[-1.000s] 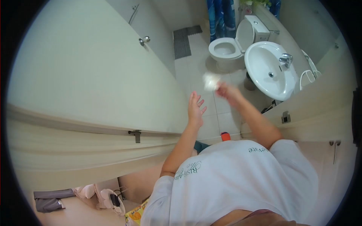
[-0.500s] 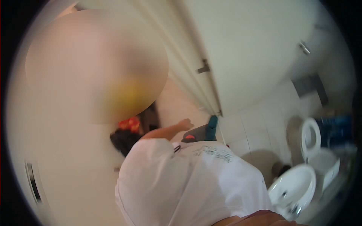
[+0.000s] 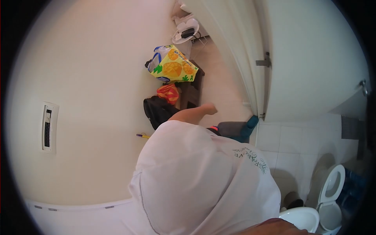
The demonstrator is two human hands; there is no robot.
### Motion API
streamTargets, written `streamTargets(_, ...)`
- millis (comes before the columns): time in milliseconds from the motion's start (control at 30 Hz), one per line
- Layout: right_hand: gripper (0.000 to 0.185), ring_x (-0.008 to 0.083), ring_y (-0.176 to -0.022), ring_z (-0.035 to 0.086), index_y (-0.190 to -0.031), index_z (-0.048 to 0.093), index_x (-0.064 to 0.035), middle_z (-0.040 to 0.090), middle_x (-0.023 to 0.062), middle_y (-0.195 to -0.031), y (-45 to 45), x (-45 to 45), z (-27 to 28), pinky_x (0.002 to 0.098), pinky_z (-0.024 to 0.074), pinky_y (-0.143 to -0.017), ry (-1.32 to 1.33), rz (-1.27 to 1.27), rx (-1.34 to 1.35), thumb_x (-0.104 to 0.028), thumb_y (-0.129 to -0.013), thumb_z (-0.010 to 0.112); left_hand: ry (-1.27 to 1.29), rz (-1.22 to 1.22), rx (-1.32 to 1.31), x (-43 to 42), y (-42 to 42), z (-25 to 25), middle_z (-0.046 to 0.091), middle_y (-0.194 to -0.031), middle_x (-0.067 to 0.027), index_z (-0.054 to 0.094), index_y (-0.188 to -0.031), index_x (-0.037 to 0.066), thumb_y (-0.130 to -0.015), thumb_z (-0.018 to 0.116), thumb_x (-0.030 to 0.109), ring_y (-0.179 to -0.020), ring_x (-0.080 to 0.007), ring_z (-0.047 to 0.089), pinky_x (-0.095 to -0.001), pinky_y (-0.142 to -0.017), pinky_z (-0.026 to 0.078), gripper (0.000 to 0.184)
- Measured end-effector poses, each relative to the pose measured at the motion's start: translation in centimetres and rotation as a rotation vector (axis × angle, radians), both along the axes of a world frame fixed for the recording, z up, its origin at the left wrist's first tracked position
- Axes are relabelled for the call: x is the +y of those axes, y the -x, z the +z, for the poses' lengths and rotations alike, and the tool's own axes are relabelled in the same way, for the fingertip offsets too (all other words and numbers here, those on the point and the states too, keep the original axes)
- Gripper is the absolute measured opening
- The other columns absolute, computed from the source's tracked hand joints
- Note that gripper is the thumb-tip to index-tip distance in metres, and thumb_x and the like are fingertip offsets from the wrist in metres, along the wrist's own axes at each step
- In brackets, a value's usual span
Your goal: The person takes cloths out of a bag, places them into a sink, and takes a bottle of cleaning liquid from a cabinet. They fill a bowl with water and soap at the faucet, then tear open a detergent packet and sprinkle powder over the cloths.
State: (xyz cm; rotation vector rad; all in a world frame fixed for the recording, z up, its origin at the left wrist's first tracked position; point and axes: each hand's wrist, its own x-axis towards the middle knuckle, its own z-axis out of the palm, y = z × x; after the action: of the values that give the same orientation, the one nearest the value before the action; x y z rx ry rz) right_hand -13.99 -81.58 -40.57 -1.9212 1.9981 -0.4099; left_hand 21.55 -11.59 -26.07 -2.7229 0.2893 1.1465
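Note:
My left hand (image 3: 212, 108) hangs at the end of a bare forearm beyond the white T-shirt (image 3: 188, 168). Its fingers are too small to make out, and I see nothing held in it. Nearest to it are a dark wooden piece of furniture (image 3: 190, 94) and a black bag (image 3: 156, 111). A red and orange bag (image 3: 168, 93) and a yellow bag with pineapple prints (image 3: 174, 67) are beside the furniture. Along the bottom edge shows a strip of bare skin (image 3: 274, 228), perhaps my right arm; my right hand is out of view.
To the right stands a door (image 3: 313, 58) with a metal handle (image 3: 266, 60). Past it lie a tiled floor (image 3: 290, 137), a toilet (image 3: 333, 184) and a white basin (image 3: 301, 217). A wall (image 3: 90, 98) with an electrical panel (image 3: 48, 127) fills the left. White chairs (image 3: 186, 31) stand far off.
My view has turned, so the door, toilet and basin sit farther right. The blurred yellow patch has sharpened into the pineapple bag. My left hand appears higher and farther right in the view.

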Motion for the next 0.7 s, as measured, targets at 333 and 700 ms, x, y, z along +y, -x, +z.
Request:
streamTargets(333,0.026,0.0256,-0.081,0.063,-0.103,0.064,-0.0055,0.067,0.0128,-0.09,-14.4,17.8,2.3,0.0342,0.0486,-0.073,0.076,0.52,-0.06,-0.024,-0.088,0.055,0.427,0.583,-0.149,4.7,4.7,-1.2,0.064,-0.104,-0.023,0.067,-0.099,0.0,-0.077,0.061,0.032,-0.097,-0.0373,0.061,-0.0438,-0.084,0.048,0.039)
streamTargets(700,0.033,0.023,-0.068,0.061,-0.078,0.07,-0.0014,0.066,0.0127,-0.07,-37.3,54.4,8.5,0.0329,0.0456,-0.066,-0.281,1.64,-0.024,-0.03,-0.088,0.058,0.769,1.279,0.001,31.9,4.0,-7.3,0.066,-0.102,-0.0168,0.064,-0.106,0.003,-0.083,0.062,0.031,-0.092,-0.0279,0.064,-0.0357,-0.077,0.049,0.036)
